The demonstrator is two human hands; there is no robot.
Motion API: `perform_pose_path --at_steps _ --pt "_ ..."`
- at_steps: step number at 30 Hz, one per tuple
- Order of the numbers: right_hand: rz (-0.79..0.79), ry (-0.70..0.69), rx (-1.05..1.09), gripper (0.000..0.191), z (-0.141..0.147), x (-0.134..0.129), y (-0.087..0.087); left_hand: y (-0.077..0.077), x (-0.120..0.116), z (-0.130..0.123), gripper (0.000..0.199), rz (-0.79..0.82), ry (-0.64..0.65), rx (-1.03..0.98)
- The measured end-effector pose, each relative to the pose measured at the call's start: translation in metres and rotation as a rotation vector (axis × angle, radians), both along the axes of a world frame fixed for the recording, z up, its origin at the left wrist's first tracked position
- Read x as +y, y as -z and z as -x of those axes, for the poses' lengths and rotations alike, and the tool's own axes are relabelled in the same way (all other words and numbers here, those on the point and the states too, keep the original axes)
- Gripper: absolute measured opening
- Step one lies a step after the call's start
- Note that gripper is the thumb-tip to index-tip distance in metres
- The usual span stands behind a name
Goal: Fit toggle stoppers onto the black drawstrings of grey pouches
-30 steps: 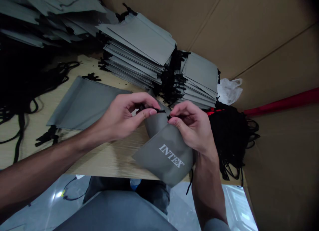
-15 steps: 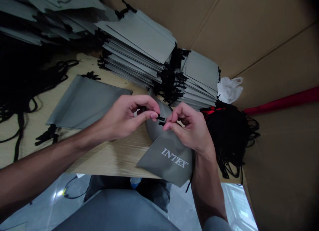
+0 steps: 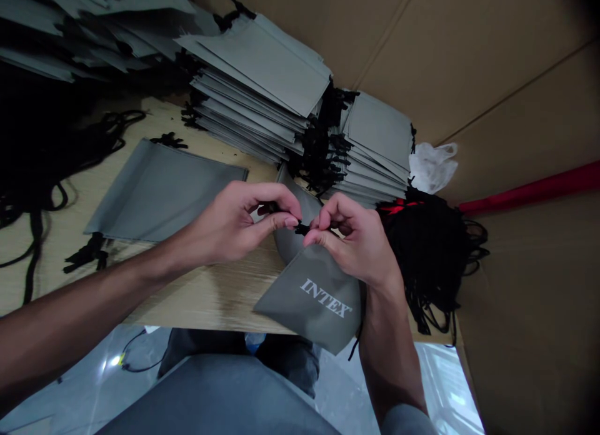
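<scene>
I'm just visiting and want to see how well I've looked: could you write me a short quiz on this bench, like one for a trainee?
1. Multiple choice: which word is printed in white on the grey bag below the hands?
A) INDEX
B) INTEX
C) LATEX

2. True or false: the left hand and the right hand each pinch black cord with thumb and fingers.

3. Fill in the blank with "left" or "right": seen from the person's side, the heap of black cords next to the cardboard wall lies to the ____ of the printed bag.

Key: 1. B; 2. true; 3. right
</scene>
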State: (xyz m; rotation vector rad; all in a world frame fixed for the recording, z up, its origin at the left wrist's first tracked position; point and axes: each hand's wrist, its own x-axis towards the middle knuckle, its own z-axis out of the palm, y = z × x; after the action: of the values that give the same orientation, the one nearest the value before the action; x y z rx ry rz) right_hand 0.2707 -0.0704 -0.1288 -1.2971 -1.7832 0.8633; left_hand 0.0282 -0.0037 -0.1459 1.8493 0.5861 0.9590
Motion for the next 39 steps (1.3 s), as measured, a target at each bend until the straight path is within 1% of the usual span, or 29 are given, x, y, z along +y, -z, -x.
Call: perform_pose_path --at_steps 6,12,14,17,19,21,23,25,26,27,28,29,30,31,32,33,34,35,37,38,39 --pt "0.019 0.02 0.002 0.042 0.001 0.0 -0.001 0.002 -0.001 0.0 0.005 0.001 0.023 0.018" --pt "0.033 0.015 0.021 0.044 0.001 0.001 0.001 0.003 0.001 0.001 0.011 -0.013 0.032 0.026" --pt "0.027 -0.007 0.022 0.04 -0.001 0.001 -0.001 0.002 0.0 0.001 0.012 -0.013 0.03 0.03" --pt "0.016 -0.084 -0.01 0.028 -0.008 0.003 -0.004 -0.001 -0.004 0.0 0.016 0.0 0.018 -0.005" --pt "0.009 -0.113 -0.049 0.02 -0.012 0.005 -0.004 -0.004 -0.006 -0.001 0.024 0.02 -0.036 -0.065" --pt "-0.001 -0.069 -0.062 0.024 -0.014 0.006 -0.002 -0.008 -0.006 0.001 0.034 0.04 -0.129 -0.119" --pt "-0.034 0.054 -0.044 0.027 -0.015 0.009 0.002 -0.013 -0.005 0.006 0.042 0.04 -0.215 -0.153" --pt "-0.093 0.203 -0.037 0.03 -0.015 0.011 0.007 -0.017 -0.002 0.014 0.045 0.041 -0.235 -0.175" --pt "-0.119 0.262 -0.049 0.039 -0.016 0.013 0.009 -0.019 0.0 0.018 0.046 0.045 -0.228 -0.186" --pt "-0.129 0.293 -0.064 0.052 -0.017 0.014 0.01 -0.021 0.002 0.022 0.046 0.054 -0.213 -0.198" --pt "-0.118 0.292 -0.075 0.063 -0.018 0.016 0.012 -0.022 0.004 0.025 0.047 0.063 -0.2 -0.218" --pt "-0.097 0.271 -0.073 0.068 -0.02 0.017 0.012 -0.024 0.006 0.028 0.047 0.067 -0.186 -0.239" --pt "-0.074 0.239 -0.064 0.064 -0.021 0.018 0.012 -0.025 0.007 0.03 0.048 0.061 -0.18 -0.253" --pt "-0.055 0.205 -0.051 0.052 -0.023 0.018 0.011 -0.026 0.008 0.031 0.048 0.047 -0.182 -0.248" --pt "-0.045 0.181 -0.04 0.039 -0.024 0.018 0.01 -0.027 0.009 0.031 0.048 0.024 -0.185 -0.215" --pt "-0.048 0.173 -0.036 0.031 -0.024 0.018 0.007 -0.028 0.01 0.03 0.046 -0.025 -0.198 -0.173" --pt "-0.056 0.176 -0.038 0.031 -0.023 0.018 0.005 -0.029 0.01 0.029 0.043 -0.105 -0.231 -0.113" --pt "-0.063 0.182 -0.045 0.033 -0.021 0.017 0.003 -0.029 0.01 0.028 0.038 -0.221 -0.288 -0.039" --pt "-0.072 0.185 -0.049 0.03 -0.015 0.014 -0.001 -0.028 0.007 0.024 0.025 -0.522 -0.432 0.106" --pt "-0.069 0.172 -0.049 0.028 -0.01 0.012 -0.001 -0.027 0.006 0.022 0.023 -0.661 -0.477 0.176" --pt "-0.063 0.147 -0.05 0.026 -0.006 0.009 -0.001 -0.026 0.004 0.02 0.026 -0.757 -0.487 0.233"
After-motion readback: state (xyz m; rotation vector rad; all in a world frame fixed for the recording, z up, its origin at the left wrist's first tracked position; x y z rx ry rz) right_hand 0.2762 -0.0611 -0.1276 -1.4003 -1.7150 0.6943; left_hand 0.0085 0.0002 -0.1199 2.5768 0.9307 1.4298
